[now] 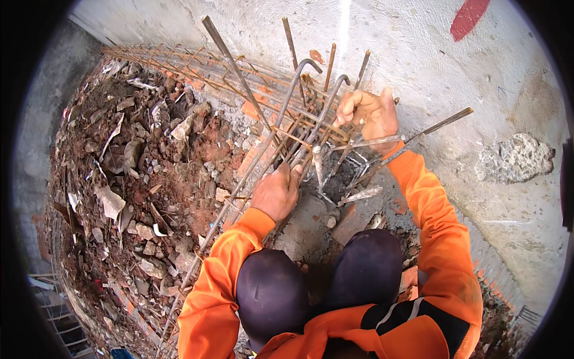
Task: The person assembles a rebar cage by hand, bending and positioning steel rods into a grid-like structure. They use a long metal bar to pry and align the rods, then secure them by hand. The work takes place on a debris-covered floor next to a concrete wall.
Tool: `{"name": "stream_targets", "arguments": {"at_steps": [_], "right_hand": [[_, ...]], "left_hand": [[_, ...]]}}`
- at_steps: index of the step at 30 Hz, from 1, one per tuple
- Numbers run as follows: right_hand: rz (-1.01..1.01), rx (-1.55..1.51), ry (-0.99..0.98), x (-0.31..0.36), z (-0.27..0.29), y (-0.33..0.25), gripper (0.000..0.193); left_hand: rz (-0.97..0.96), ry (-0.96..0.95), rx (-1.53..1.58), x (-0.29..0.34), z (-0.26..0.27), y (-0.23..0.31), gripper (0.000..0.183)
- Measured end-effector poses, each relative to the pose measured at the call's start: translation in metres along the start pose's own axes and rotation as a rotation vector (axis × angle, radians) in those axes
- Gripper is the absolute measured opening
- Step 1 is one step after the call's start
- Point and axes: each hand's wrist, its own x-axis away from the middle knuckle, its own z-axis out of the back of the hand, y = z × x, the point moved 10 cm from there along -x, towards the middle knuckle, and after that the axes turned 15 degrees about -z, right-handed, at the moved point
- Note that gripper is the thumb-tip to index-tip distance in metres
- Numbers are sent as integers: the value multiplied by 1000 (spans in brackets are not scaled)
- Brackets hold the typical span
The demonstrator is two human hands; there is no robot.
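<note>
My left hand (276, 192) is closed around a steel reinforcing bar (326, 107) in the rebar cage, near the middle of the view. Two bars beside it end in bent hooks. To the right and farther up, my right hand (372, 115) is raised over the cage's end, index finger and thumb drawn together near the bars. Whatever they pinch is too small to make out. Cement-coated bar ends (362, 196) stick out below the right hand, and a slanting bar (439, 124) passes by its wrist.
A rough plastered wall (478, 90) rises along the right and far side. Rusty bars (161, 58) of the cage run far left beside it. Rubble and reddish soil (149, 191) cover the left. Upright bars (230, 63) jut upward. Grey concrete (305, 230) lies before my knees.
</note>
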Motion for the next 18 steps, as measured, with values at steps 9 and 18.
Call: {"name": "stream_targets", "arguments": {"at_steps": [9,18], "right_hand": [[235,-39,171,-3,4,-11,72],[202,133,367,-18,12,-14,61]], "left_hand": [[-19,1,86,0,-6,2,39],[-51,26,166,-2,-11,4,42]]}}
